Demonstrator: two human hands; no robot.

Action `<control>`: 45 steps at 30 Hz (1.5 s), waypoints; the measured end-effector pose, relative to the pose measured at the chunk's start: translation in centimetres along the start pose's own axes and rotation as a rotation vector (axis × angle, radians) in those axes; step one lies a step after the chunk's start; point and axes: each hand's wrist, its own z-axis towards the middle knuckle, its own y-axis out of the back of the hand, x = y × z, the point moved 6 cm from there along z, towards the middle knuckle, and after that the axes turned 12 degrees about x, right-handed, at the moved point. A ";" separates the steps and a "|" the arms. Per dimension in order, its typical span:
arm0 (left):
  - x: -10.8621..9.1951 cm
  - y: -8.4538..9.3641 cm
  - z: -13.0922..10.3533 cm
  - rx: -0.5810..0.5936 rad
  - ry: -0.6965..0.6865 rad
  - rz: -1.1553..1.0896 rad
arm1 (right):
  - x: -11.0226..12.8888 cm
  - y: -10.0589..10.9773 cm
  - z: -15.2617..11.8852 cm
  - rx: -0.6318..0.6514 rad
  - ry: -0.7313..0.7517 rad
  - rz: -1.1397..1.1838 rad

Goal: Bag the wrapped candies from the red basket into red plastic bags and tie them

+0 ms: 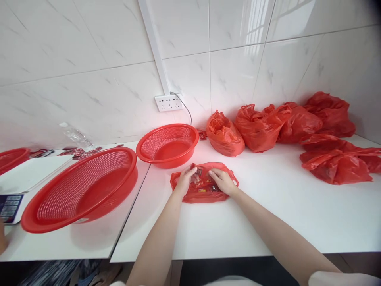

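Note:
An opened red plastic bag (205, 196) lies on the white table in front of me, with small wrapped packets (202, 190) inside it. My left hand (185, 180) is at the bag's left side, its fingers closed on a small dark packet (199, 171) near the bag's upper edge. On the right side of the bag, my right hand (222, 181) reaches in with bent fingers. Whatever its fingertips may hold is too small to make out. Just behind the bag stands a round red basket (168, 145).
Several tied red bags (258, 129) line the wall at the right. A large red basket (86, 190) stands at the left, beside a scale (10, 206) with a white tray (32, 172). A clear bottle (76, 136) lies behind. Part of another person's hand (2, 238) shows at the left edge.

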 end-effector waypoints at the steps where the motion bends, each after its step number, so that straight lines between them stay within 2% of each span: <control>1: 0.1 0.4 0.1 -0.024 -0.010 -0.051 | 0.0 0.0 0.0 0.007 0.010 -0.021; 5: 0.0 1.3 0.3 -0.109 -0.049 -0.211 | 0.2 -0.2 0.0 0.030 0.058 -0.082; 11: 0.1 1.0 0.3 -0.124 -0.018 -0.469 | 0.1 -0.4 0.1 0.040 0.080 -0.134; 13: 0.1 1.0 0.3 -0.141 -0.033 -0.476 | 0.2 -0.5 0.0 0.053 0.100 -0.138; 19: -0.2 0.5 0.6 -0.076 -0.108 -0.359 | -0.2 -0.7 0.1 0.081 0.121 -0.130; 23: -0.2 0.4 0.8 -0.073 -0.143 -0.343 | -0.6 -0.9 0.2 0.088 0.122 -0.110; 28: -0.2 0.2 0.8 -0.054 -0.140 -0.280 | -0.5 -0.8 0.1 0.094 0.123 -0.131; 32: -0.7 0.1 0.6 -0.042 -0.131 -0.048 | -0.3 -0.6 -0.2 0.104 0.125 -0.241; 36: -1.9 0.6 0.3 -0.130 -0.199 0.203 | -0.5 -1.1 -0.2 0.126 0.102 -0.283; 38: -2.6 0.6 0.1 -0.154 -0.211 0.223 | -0.6 -1.5 -0.1 0.100 0.083 -0.274; 42: -4.0 -0.1 -0.1 -0.074 -0.119 0.225 | -0.5 -1.5 0.0 0.019 0.052 -0.207; 45: -5.2 -0.3 -0.2 -0.063 -0.084 0.430 | 0.1 -0.4 -0.4 -0.058 0.075 -0.114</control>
